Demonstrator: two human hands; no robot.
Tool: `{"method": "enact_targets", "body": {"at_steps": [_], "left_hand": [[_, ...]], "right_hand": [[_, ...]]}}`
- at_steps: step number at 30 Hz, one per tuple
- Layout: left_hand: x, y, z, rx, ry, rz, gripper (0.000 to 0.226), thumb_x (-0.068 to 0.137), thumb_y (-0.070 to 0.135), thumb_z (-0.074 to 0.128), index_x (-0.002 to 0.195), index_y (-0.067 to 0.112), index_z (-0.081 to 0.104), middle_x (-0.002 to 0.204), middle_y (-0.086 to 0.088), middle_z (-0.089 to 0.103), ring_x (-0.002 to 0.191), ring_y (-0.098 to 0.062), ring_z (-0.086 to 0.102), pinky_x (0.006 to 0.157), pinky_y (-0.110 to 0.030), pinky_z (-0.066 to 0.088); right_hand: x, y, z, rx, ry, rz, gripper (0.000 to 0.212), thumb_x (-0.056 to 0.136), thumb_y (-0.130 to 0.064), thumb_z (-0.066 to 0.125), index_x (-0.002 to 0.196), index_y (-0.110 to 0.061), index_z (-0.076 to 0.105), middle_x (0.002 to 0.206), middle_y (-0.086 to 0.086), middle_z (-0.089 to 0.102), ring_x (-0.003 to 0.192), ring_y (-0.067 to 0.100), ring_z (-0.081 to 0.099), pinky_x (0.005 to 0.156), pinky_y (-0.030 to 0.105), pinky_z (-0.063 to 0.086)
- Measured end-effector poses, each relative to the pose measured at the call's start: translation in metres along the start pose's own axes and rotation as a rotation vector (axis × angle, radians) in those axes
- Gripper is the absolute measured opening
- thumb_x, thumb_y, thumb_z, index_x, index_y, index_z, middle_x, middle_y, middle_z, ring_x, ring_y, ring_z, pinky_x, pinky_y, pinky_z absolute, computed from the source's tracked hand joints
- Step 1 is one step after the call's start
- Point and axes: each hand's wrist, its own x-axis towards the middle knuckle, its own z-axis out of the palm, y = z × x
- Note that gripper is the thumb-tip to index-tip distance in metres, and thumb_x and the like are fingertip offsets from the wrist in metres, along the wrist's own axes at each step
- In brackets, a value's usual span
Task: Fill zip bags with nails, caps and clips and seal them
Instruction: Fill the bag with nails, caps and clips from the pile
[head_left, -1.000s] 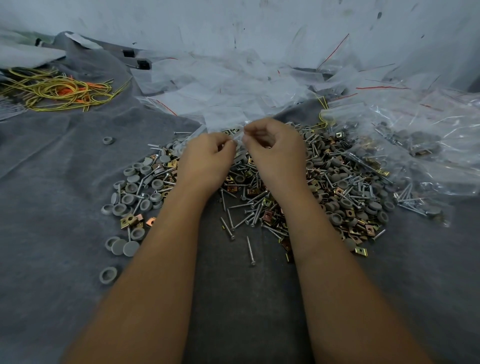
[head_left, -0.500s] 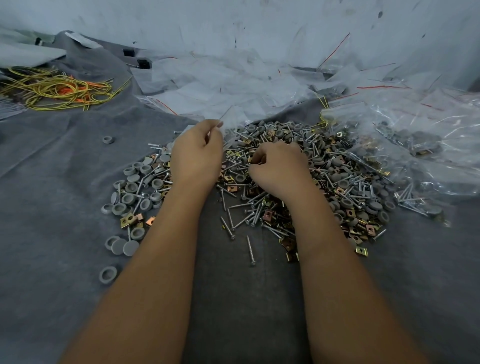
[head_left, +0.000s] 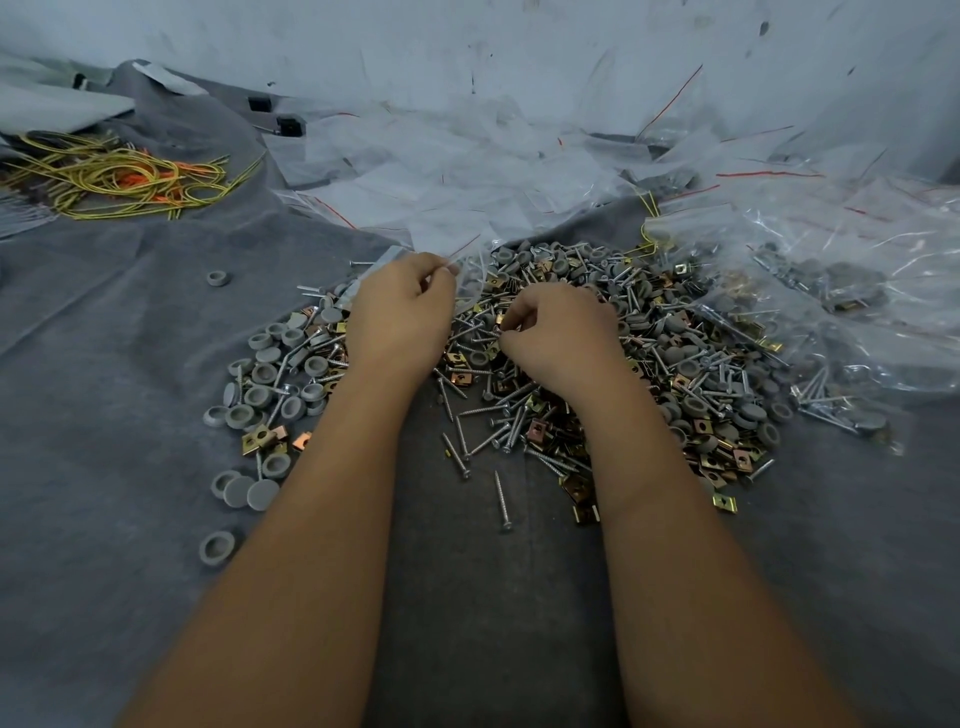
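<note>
Filling step: the left hand (head_left: 400, 317) pinches a small clear plastic zip bag (head_left: 467, 283) at the far edge of the mixed hardware pile (head_left: 691, 374); the right hand (head_left: 558, 332), curled, picks silver nails (head_left: 475, 332) there, seemingly. Next, drop them in.

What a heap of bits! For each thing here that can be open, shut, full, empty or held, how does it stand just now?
Left hand: pinches a clear zip bag, which looks empty.
Right hand: fingers curled into the hardware pile; what they hold is hidden.
Empty bags: lying loose, flat.
Filled bags: lying at the right, holding hardware.
</note>
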Motion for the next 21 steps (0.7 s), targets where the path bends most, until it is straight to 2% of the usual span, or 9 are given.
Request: {"method": "enact_targets", "body": {"at_steps": [3, 6, 9, 12, 13, 15, 18, 20, 21], "left_hand": [[0.0004, -0.001, 0.0006, -0.004, -0.003, -0.001, 0.03, 0.09, 0.031, 0.045, 0.099, 0.021, 0.072, 0.055, 0.007, 0.052, 0.048, -0.012, 0.04, 0.057, -0.028, 0.032], [0.0009, -0.0013, 0.0009, -0.009, -0.009, 0.005, 0.029, 0.091, 0.029, 0.046, 0.098, 0.02, 0.072, 0.054, 0.007, 0.051, 0.048, -0.012, 0.04, 0.056, -0.028, 0.033], [0.0014, -0.0021, 0.0011, -0.012, -0.017, 0.01, 0.028, 0.091, 0.028, 0.046, 0.097, 0.021, 0.072, 0.057, 0.006, 0.054, 0.047, -0.011, 0.04, 0.055, -0.028, 0.033], [0.0018, -0.0023, 0.0012, -0.009, -0.016, 0.013, 0.028, 0.09, 0.028, 0.046, 0.097, 0.022, 0.073, 0.057, 0.006, 0.055, 0.048, -0.01, 0.041, 0.055, -0.027, 0.032], [0.0017, -0.002, 0.0012, -0.01, -0.015, 0.014, 0.027, 0.09, 0.028, 0.046, 0.096, 0.022, 0.073, 0.056, 0.007, 0.054, 0.047, -0.009, 0.041, 0.054, -0.027, 0.031], [0.0012, -0.0007, 0.0006, -0.003, -0.013, 0.023, 0.028, 0.089, 0.029, 0.046, 0.094, 0.022, 0.073, 0.054, 0.007, 0.053, 0.047, -0.01, 0.04, 0.054, -0.028, 0.031], [0.0001, 0.0017, -0.0008, 0.058, -0.041, 0.055, 0.025, 0.091, 0.027, 0.048, 0.094, 0.02, 0.072, 0.057, 0.005, 0.054, 0.052, -0.015, 0.046, 0.056, -0.033, 0.039], [-0.0007, 0.0033, -0.0012, 0.101, -0.079, 0.085, 0.024, 0.093, 0.024, 0.05, 0.097, 0.017, 0.072, 0.06, 0.005, 0.054, 0.059, -0.02, 0.051, 0.062, -0.037, 0.046], [-0.0013, 0.0037, -0.0013, 0.117, -0.096, 0.101, 0.024, 0.093, 0.023, 0.05, 0.098, 0.016, 0.072, 0.061, 0.006, 0.053, 0.061, -0.022, 0.051, 0.064, -0.039, 0.047]], "right_hand": [[-0.0017, -0.0025, 0.0006, 0.026, 0.099, -0.043, 0.009, 0.084, -0.025, 0.063, 0.088, -0.031, 0.069, 0.097, -0.005, 0.068, 0.11, 0.025, 0.05, 0.095, 0.04, 0.037], [-0.0002, -0.0023, -0.0002, 0.116, 0.22, -0.045, 0.016, 0.089, -0.017, 0.062, 0.099, -0.026, 0.069, 0.098, -0.004, 0.068, 0.111, 0.024, 0.048, 0.094, 0.04, 0.039], [0.0034, -0.0014, 0.0013, 0.165, 0.224, -0.016, 0.025, 0.096, -0.015, 0.055, 0.118, -0.02, 0.064, 0.111, 0.003, 0.065, 0.116, 0.026, 0.044, 0.098, 0.042, 0.039], [0.0047, -0.0014, 0.0024, 0.287, 0.23, -0.037, 0.022, 0.096, -0.013, 0.053, 0.114, -0.018, 0.066, 0.112, 0.004, 0.063, 0.111, 0.026, 0.052, 0.096, 0.045, 0.044], [0.0042, -0.0015, 0.0022, 0.344, 0.243, -0.054, 0.021, 0.096, -0.013, 0.054, 0.111, -0.02, 0.066, 0.109, 0.003, 0.063, 0.105, 0.023, 0.055, 0.092, 0.042, 0.047], [0.0035, -0.0021, 0.002, 0.426, 0.27, -0.094, 0.021, 0.094, -0.012, 0.057, 0.107, -0.024, 0.07, 0.106, 0.001, 0.062, 0.093, 0.013, 0.057, 0.084, 0.029, 0.049], [0.0039, -0.0037, 0.003, 0.449, 0.311, -0.162, 0.023, 0.089, -0.009, 0.064, 0.107, -0.02, 0.073, 0.099, -0.004, 0.061, 0.082, 0.001, 0.054, 0.075, 0.009, 0.041], [0.004, -0.005, 0.0043, 0.446, 0.341, -0.184, 0.024, 0.084, -0.007, 0.069, 0.105, -0.019, 0.07, 0.088, -0.008, 0.058, 0.073, -0.001, 0.05, 0.066, 0.005, 0.038], [0.004, -0.0051, 0.0049, 0.44, 0.356, -0.192, 0.025, 0.082, -0.005, 0.07, 0.102, -0.02, 0.068, 0.083, -0.009, 0.057, 0.071, -0.001, 0.049, 0.063, 0.008, 0.039]]}}
